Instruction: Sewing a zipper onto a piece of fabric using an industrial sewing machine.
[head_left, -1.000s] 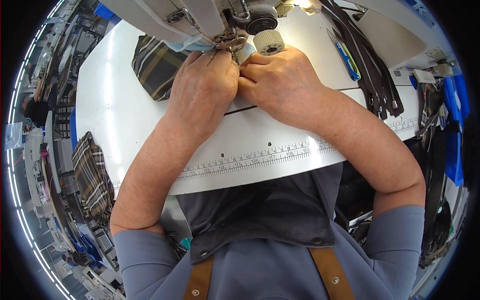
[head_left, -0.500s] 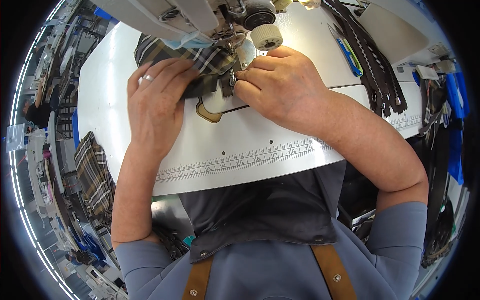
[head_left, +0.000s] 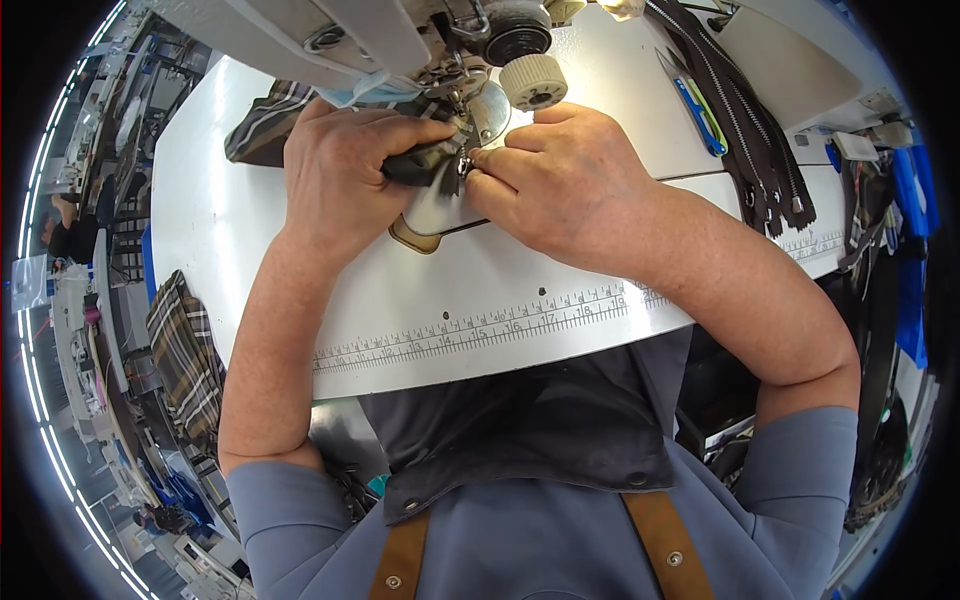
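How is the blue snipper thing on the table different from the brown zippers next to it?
The blue thread snips are short, bright and stiff, one single tool. The brown zippers are long, dark and floppy, several bunched together, reaching to the table's front edge, where their metal pulls lie. Both lie to the right of the right hand, untouched.

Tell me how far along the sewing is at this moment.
Done: nothing finished shows; a plaid piece hangs at the table's left edge. In hand: the left hand pinches dark plaid fabric at the sewing machine's presser foot, the right hand steadying beside it. Left: brown zippers lie untouched at right.
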